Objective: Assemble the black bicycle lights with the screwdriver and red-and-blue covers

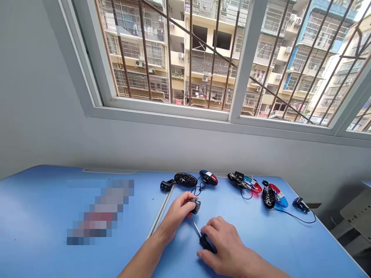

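My left hand (179, 213) pinches a small dark part (196, 205) over the blue table, thumb and fingers closed around its left side. A black-handled screwdriver (206, 243) lies between my two hands, its metal shaft pointing up and left toward the dark part. My right hand (227, 245) is curled at the right of the handle, with fingertips against it. A bit of red shows just under my left fingers. Behind the dark part, a red, white and blue device (208, 177) with a thin black cable rests beside a black oval device (185, 179).
At the back right lie opened black shells (268, 196) with red and blue covers (278, 195), another opened device (237, 179), and a small black piece (300, 204) on a cable. A pixelated patch covers the table's left. A barred window (162, 112) stands behind.
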`<state>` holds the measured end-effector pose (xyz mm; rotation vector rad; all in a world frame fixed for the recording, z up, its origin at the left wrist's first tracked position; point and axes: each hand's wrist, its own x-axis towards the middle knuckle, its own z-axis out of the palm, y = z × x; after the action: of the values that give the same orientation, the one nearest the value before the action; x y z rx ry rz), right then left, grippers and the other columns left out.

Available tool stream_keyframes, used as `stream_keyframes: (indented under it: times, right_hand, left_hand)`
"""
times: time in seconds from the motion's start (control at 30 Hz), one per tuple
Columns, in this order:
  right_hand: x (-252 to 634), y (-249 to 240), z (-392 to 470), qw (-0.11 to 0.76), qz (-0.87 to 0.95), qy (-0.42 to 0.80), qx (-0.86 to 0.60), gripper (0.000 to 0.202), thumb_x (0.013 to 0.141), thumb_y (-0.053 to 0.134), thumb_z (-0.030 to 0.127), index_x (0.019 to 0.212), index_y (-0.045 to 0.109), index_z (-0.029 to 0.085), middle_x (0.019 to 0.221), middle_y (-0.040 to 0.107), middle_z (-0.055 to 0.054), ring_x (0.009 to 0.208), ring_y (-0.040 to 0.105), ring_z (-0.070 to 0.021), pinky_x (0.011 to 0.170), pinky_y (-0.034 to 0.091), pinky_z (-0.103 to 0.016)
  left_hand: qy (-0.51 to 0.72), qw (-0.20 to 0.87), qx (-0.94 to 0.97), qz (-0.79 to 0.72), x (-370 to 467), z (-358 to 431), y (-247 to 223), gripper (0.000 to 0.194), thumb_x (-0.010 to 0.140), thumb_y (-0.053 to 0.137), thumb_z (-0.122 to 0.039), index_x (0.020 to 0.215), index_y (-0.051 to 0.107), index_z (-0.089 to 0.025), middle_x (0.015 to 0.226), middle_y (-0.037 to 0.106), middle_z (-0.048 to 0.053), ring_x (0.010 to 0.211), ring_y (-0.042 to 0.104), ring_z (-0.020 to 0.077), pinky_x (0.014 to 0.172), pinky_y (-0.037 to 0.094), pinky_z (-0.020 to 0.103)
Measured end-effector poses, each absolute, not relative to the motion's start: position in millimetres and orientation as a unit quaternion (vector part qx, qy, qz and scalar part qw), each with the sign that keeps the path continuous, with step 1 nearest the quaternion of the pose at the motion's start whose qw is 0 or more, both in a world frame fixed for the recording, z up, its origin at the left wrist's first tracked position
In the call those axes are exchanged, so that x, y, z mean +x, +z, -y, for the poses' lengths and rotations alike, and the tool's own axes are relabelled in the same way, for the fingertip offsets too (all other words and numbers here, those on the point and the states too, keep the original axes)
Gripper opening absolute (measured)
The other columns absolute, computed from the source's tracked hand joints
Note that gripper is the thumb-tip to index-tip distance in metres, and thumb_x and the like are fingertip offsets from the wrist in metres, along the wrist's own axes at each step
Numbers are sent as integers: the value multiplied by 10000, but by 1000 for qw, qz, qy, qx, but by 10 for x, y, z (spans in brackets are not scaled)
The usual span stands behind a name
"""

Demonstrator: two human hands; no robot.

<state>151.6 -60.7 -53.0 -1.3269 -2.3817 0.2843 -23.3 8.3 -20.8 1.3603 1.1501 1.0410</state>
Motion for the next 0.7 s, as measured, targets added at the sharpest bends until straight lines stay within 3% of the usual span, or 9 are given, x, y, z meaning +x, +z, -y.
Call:
stream_keyframes:
  times: [0.17,0.3,0.5,0.7]
  right_hand:
    - [1592,-487,538,142,846,85,-507,199,835,507,230,1001,617,233,943,630,-43,850,584,-194,670,389,-278]
    - [1751,-323,457,76,826,75,-554,206,850,480,225,995,627,228,950,646,-45,862,594,-189,642,346,-268]
    - [2029,-139,334,7,781,64,-621,202,800,501,180,947,640,173,944,679,-90,810,618,-208,584,263,-282]
    - [2242,-74,313,-14,758,80,-648,155,743,568,179,870,657,178,873,702,-69,756,628,-200,541,228,-266]
  left_hand:
    - [376,458,608,-528,-212,-99,-214,209,630,513,-419,636,460,-217,652,538,-20,648,493,175,577,382,262]
    - [338,375,660,-556,-227,-104,-241,136,646,449,-358,622,437,-225,708,588,-3,683,521,190,620,378,278]
    - [264,283,690,-611,-252,-93,-193,33,676,433,-255,694,452,-234,827,659,0,787,590,215,635,377,271]
    - [197,227,720,-626,-265,-94,-149,59,697,429,-195,648,419,-228,739,632,-2,706,562,203,590,336,265]
